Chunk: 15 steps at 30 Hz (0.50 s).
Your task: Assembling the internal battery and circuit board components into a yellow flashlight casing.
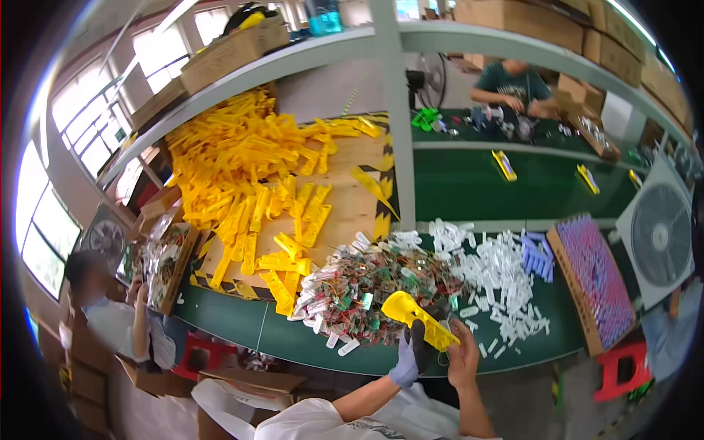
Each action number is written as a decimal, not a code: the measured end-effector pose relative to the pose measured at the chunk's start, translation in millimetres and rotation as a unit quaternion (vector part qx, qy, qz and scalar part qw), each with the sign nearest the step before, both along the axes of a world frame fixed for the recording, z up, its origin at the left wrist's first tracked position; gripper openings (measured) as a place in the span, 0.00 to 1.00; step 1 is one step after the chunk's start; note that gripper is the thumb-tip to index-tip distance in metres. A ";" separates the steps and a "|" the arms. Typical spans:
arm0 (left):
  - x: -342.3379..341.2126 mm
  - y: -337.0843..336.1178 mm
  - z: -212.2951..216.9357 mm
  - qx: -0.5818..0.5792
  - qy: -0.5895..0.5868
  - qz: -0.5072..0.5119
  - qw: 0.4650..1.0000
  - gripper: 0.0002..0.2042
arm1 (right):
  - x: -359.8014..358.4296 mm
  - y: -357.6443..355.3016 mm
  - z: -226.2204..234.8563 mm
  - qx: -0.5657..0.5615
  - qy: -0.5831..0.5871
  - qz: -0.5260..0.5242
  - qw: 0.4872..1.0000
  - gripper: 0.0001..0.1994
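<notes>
From the head view, a yellow shell [427,323] is up in both hands, above the table's near edge, just in front of the heap of wired boards [367,290]. Its long axis runs aslant: wide rounded end to the upper left, narrower end down to the right. The gloved left hand [409,359] is wrapped around its underside near the middle; the right hand [462,357] has its fingers closed on the narrow end.

Below, a green tabletop [227,315], with pale plastic parts [502,268] scattered right of the boards and purple cylinders [537,257] beside them. A cardboard tray [570,286] packed with more cylinders sits further right. Over on the left, a great mound of yellow shells [235,161] covers a wooden board [345,198] edged in striped tape.

Beyond, a green conveyor [469,183] carries a few yellow pieces; a person in a dark shirt [517,92] works behind it. Large fan [662,227] at right, bright windows [44,213] at left.
</notes>
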<state>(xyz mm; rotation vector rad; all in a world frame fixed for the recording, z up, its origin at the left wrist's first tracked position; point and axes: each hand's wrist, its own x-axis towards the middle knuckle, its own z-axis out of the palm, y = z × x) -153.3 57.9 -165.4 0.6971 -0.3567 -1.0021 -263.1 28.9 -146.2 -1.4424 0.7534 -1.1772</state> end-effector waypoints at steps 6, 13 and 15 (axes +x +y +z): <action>11.8 0.3 38.1 0.095 0.057 -0.050 0.993 0.17 | 3.7 -6.7 -31.0 0.141 -0.184 0.194 0.953 0.28; 12.1 -10.6 32.2 0.100 -0.024 -0.018 0.995 0.15 | -6.5 -7.7 -16.6 0.135 -0.109 0.181 0.968 0.22; 19.8 -7.5 61.1 0.107 -0.021 0.057 0.992 0.13 | -8.4 -15.1 -0.4 -0.064 0.071 0.143 0.985 0.10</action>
